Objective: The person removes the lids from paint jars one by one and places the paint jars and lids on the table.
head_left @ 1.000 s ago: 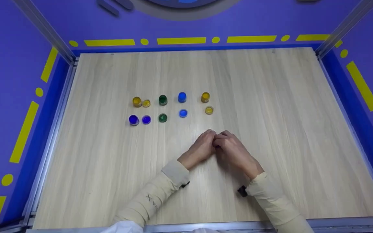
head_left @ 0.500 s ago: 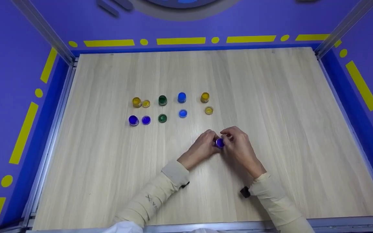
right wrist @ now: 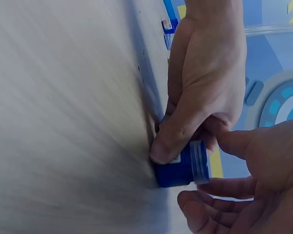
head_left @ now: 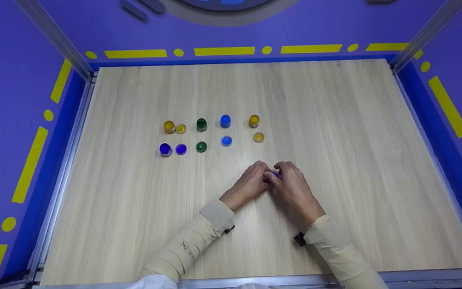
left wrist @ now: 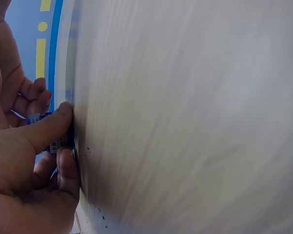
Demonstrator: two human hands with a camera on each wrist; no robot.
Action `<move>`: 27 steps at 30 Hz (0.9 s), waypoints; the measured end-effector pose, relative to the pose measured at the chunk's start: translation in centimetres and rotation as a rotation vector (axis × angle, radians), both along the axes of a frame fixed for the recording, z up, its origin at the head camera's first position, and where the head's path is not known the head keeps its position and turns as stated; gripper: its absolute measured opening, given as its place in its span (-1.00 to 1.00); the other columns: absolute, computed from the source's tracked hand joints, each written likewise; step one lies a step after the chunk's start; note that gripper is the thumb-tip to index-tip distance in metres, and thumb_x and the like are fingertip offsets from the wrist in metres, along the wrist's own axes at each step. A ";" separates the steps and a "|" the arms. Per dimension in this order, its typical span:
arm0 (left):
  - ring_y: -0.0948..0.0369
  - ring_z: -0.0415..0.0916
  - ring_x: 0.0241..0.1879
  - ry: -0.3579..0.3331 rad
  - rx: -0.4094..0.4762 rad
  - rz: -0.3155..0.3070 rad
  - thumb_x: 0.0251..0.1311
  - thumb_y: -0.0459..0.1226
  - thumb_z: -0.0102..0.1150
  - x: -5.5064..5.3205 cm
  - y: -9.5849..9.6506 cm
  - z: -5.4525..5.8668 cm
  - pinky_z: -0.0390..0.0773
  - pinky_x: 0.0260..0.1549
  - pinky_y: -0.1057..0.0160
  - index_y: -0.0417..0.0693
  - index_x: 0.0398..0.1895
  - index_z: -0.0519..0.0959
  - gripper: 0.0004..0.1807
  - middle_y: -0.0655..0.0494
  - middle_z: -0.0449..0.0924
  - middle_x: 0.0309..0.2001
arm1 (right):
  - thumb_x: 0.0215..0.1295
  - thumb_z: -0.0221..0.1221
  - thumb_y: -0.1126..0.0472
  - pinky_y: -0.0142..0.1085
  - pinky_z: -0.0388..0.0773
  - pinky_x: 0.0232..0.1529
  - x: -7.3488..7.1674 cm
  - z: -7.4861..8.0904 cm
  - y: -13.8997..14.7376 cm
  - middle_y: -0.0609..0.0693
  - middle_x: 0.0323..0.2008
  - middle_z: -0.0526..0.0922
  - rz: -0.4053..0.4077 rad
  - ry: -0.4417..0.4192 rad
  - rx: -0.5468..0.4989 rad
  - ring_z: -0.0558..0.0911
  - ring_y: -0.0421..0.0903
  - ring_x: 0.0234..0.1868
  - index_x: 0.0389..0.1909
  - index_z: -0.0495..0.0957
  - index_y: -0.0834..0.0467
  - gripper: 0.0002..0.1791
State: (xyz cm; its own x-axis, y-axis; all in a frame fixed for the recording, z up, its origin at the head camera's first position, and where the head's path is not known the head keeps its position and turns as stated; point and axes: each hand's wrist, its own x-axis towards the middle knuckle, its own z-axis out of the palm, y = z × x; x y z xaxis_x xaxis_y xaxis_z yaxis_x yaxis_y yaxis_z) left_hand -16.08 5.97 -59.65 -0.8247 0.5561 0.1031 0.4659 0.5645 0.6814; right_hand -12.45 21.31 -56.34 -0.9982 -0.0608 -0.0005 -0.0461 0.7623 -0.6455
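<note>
In the head view my left hand (head_left: 249,181) and right hand (head_left: 296,190) meet over the near middle of the table. A small purple-blue paint jar (right wrist: 174,174), tilted on its side in the right wrist view, is gripped by the left thumb and fingers around its body. Its clear-rimmed lid (right wrist: 200,162) is on the jar's mouth. My right thumb and a finger pinch that lid at its edge, while the other fingers are bent loosely beside it. From above, the hands cover most of the jar.
Beyond the hands stand open paint jars: yellow (head_left: 169,127), green (head_left: 201,124), light blue (head_left: 225,121), another yellow (head_left: 254,121) and purple (head_left: 165,149). Lids lie by them: yellow (head_left: 181,129), purple (head_left: 181,149), green (head_left: 201,146), blue (head_left: 226,140), yellow (head_left: 258,137). Blue walls enclose the table.
My right hand turned away to the right, baring the purple lid, then came back over it. The left hand has stayed in place with the jar.
</note>
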 end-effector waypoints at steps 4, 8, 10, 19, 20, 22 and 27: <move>0.07 0.53 -0.19 -0.012 -0.023 0.002 0.18 -0.41 0.35 -0.1 0.0 0.0 0.53 -0.09 0.21 -0.26 -0.21 0.60 -0.84 -0.04 0.59 -0.24 | 0.37 0.36 0.11 -0.05 0.56 -0.12 0.2 0.3 -0.4 0.22 -0.18 0.63 0.007 -0.019 0.015 0.59 0.09 -0.20 -0.12 0.63 0.35 -0.65; 0.07 0.54 -0.18 -0.024 -0.035 0.004 0.14 -0.47 0.30 -0.1 -0.1 0.1 0.53 -0.07 0.20 -0.27 -0.19 0.60 -0.83 -0.05 0.59 -0.22 | 0.34 0.38 0.17 -0.08 0.53 -0.19 0.2 0.4 -0.5 0.17 -0.28 0.60 0.039 0.004 0.016 0.55 0.04 -0.29 -0.22 0.65 0.33 -0.73; 0.07 0.52 -0.19 -0.026 -0.041 0.003 0.10 -0.49 0.28 -0.1 -0.1 0.1 0.53 -0.08 0.20 -0.27 -0.20 0.59 -0.81 -0.04 0.57 -0.23 | 0.34 0.37 0.21 -0.09 0.54 -0.20 0.2 0.5 -0.5 0.14 -0.30 0.58 0.075 0.031 0.027 0.55 0.02 -0.30 -0.23 0.66 0.35 -0.76; 0.17 0.36 -0.31 -0.039 -0.056 0.015 0.02 -0.49 0.34 -0.2 -0.1 0.2 0.46 -0.20 0.19 -0.21 -0.32 0.52 -0.80 0.08 0.44 -0.34 | 0.23 0.41 0.37 -0.09 0.61 -0.12 -0.3 0.6 0.6 0.14 -0.22 0.62 0.265 0.110 0.033 0.66 0.06 -0.19 -0.16 0.66 0.33 -0.80; 0.17 0.37 -0.31 -0.034 -0.053 0.016 0.02 -0.48 0.36 -0.2 -0.1 0.2 0.46 -0.21 0.19 -0.22 -0.32 0.52 -0.79 0.07 0.44 -0.34 | 0.24 0.41 0.39 -0.09 0.61 -0.11 -0.4 0.6 0.7 0.15 -0.21 0.62 0.282 0.104 0.027 0.66 0.07 -0.18 -0.14 0.66 0.33 -0.80; 0.16 0.39 -0.31 -0.028 -0.045 0.017 0.03 -0.46 0.39 -0.1 -0.1 0.1 0.47 -0.21 0.19 -0.22 -0.31 0.52 -0.78 0.06 0.46 -0.33 | 0.23 0.39 0.43 -0.12 0.61 -0.15 -0.5 0.8 0.8 0.13 -0.22 0.61 0.318 0.101 0.036 0.63 0.03 -0.22 -0.15 0.66 0.32 -0.81; 0.13 0.44 -0.29 0.004 -0.026 0.000 0.09 -0.39 0.44 0.1 -0.2 0.0 0.49 -0.20 0.18 -0.23 -0.27 0.52 -0.75 0.00 0.50 -0.29 | 0.15 0.35 0.55 -0.16 0.54 -0.24 -0.9 1.2 0.9 0.10 -0.31 0.56 0.414 0.127 0.084 0.51 -0.07 -0.31 -0.24 0.66 0.30 -0.82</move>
State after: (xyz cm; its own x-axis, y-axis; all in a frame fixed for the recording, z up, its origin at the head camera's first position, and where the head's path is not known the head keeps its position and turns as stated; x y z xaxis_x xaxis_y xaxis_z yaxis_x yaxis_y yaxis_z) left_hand -16.03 5.75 -59.65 -0.8242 0.5587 0.0922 0.4689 0.5821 0.6644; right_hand -13.31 22.19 -55.12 -0.8822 -0.4603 0.0989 -0.4336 0.7126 -0.5515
